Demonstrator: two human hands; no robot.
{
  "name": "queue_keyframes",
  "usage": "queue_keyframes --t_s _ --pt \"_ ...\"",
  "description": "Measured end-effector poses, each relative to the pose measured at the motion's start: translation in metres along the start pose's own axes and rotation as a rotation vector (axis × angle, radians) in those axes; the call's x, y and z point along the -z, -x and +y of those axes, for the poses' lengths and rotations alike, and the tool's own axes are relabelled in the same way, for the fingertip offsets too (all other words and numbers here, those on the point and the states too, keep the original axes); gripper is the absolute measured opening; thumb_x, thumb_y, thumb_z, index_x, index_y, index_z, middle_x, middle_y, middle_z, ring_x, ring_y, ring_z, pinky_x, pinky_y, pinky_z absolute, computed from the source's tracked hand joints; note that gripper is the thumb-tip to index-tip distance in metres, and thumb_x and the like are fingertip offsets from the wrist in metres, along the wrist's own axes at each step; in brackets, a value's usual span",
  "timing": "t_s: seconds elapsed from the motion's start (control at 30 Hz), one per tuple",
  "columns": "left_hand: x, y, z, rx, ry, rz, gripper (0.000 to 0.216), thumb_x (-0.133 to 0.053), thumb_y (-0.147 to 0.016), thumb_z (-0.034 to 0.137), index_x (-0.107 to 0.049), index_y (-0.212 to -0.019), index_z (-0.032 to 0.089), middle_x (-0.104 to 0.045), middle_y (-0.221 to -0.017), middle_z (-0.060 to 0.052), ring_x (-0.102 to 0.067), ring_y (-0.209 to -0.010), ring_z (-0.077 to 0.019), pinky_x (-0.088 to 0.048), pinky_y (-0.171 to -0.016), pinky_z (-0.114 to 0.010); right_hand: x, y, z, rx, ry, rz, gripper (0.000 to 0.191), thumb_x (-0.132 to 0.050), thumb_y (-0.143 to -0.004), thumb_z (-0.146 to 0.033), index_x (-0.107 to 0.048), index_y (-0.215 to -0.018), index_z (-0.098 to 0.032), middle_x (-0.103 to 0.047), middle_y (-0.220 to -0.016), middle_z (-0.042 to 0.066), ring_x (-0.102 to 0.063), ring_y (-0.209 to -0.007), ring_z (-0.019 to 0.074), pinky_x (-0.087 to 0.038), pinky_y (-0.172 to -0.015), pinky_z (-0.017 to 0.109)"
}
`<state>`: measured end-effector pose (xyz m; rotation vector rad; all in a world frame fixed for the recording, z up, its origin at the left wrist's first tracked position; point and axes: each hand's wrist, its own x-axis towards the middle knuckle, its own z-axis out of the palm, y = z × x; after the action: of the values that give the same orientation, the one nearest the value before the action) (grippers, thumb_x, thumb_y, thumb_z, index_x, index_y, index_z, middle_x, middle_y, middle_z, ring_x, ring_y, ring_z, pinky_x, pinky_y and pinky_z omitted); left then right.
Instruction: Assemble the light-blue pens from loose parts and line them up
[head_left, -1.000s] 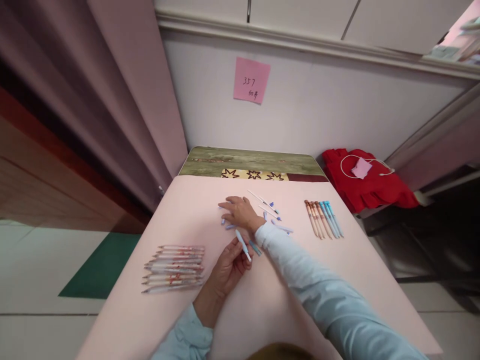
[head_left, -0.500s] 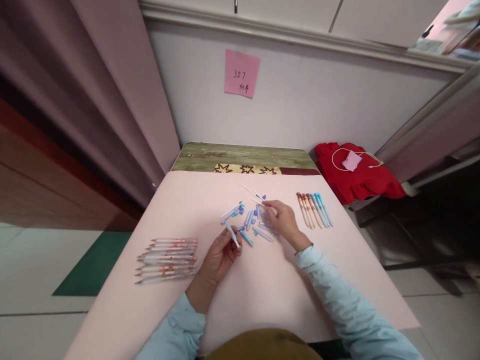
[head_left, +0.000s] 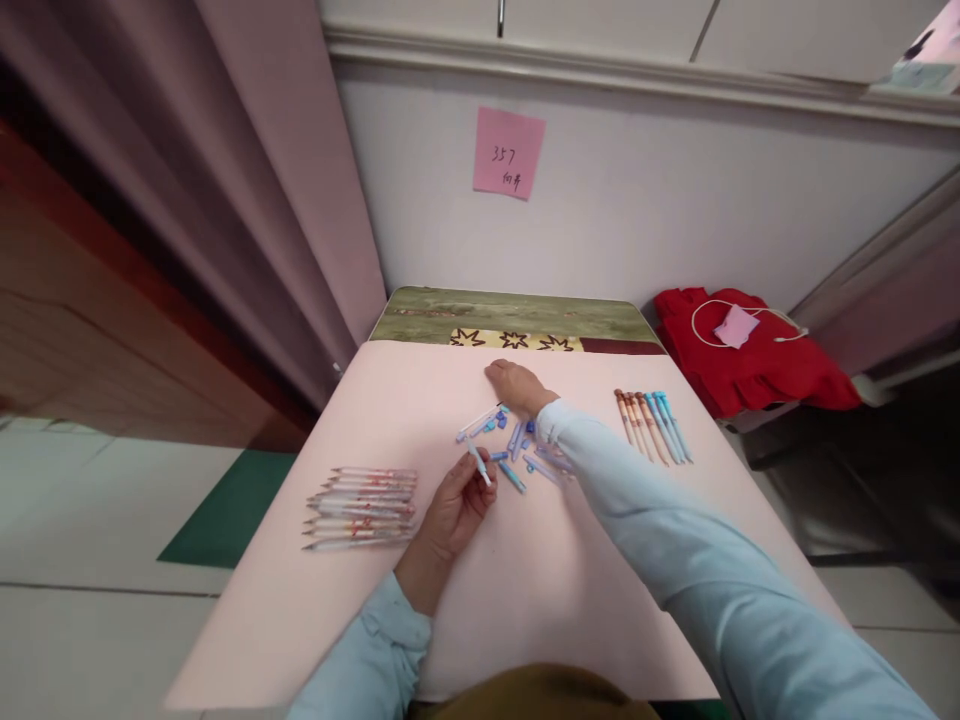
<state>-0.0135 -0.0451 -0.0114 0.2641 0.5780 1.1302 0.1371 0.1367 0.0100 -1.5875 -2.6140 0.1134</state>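
My left hand (head_left: 459, 500) pinches a slim light-blue pen barrel (head_left: 478, 462), tilted, with a white end toward me. My right hand (head_left: 517, 385) is stretched past the loose parts to the far part of the table, fingers bent down and together; whatever they hold is hidden. Between and beyond the hands lie several lilac pen barrels (head_left: 540, 467), a blue barrel (head_left: 513, 477) and small blue caps (head_left: 490, 425). A thin white refill (head_left: 478, 422) with a dark tip rests at the left of this pile. My right wrist and sleeve cover part of it.
Several pale patterned pens (head_left: 360, 508) lie in a row at left. At right is a row of brown-topped pens (head_left: 636, 425) and blue pens (head_left: 670, 428). A red cloth (head_left: 787, 375) with a white cable is beyond the table's right edge. A pink note (head_left: 508, 150) hangs on the wall.
My right hand has moved away from me and left, from beside the pile to where thin white refills lay. My left hand still holds the barrel. The view has shifted slightly.
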Motion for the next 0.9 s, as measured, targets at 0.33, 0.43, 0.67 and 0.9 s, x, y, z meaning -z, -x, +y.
queue_keyframes --t_s 0.33,0.43,0.67,0.9 --pt "0.004 -0.002 -0.007 -0.012 -0.102 -0.079 0.025 -0.075 -0.081 0.034 -0.068 -0.09 0.012 -0.063 -0.067 -0.002 -0.055 -0.051 -0.0067 -0.047 -0.046 -0.016 0.013 0.044 0.004 0.137 0.002 -0.063 0.023 -0.047 -0.094 -0.013 -0.069 -0.101 -0.014 -0.07 -0.105 0.014 -0.062 -0.103 0.0236 -0.037 -0.1 0.035" --pt "0.001 -0.002 -0.008 -0.014 -0.14 -0.091 0.027 -0.077 -0.079 0.035 -0.068 -0.09 0.012 -0.064 -0.067 -0.002 -0.056 -0.052 -0.0078 -0.047 -0.047 -0.017 0.023 0.098 -0.005 -0.109 -0.268 0.209 0.021 -0.049 -0.095 -0.024 -0.068 -0.103 -0.016 -0.072 -0.098 0.01 -0.064 -0.091 0.0211 -0.045 -0.084 0.03" --pt "-0.005 -0.001 -0.013 -0.058 -0.233 -0.107 0.025 -0.078 -0.077 0.031 -0.067 -0.09 0.013 -0.067 -0.073 -0.004 -0.061 -0.059 -0.0119 -0.05 -0.053 -0.021 -0.001 0.213 -0.078 -0.364 -1.154 0.159 0.033 -0.062 -0.088 -0.05 -0.067 -0.079 -0.018 -0.064 -0.061 0.001 -0.057 -0.052 0.0132 -0.042 -0.049 0.023" --pt "-0.004 -0.002 -0.021 -0.06 -0.275 -0.074 0.026 -0.08 -0.075 0.03 -0.067 -0.088 0.012 -0.068 -0.073 -0.004 -0.062 -0.061 -0.0131 -0.051 -0.058 -0.024 -0.018 0.222 -0.099 -0.406 -1.5 0.3 0.031 -0.059 -0.091 -0.047 -0.065 -0.084 -0.018 -0.064 -0.068 0.002 -0.06 -0.056 0.0128 -0.049 -0.056 0.024"
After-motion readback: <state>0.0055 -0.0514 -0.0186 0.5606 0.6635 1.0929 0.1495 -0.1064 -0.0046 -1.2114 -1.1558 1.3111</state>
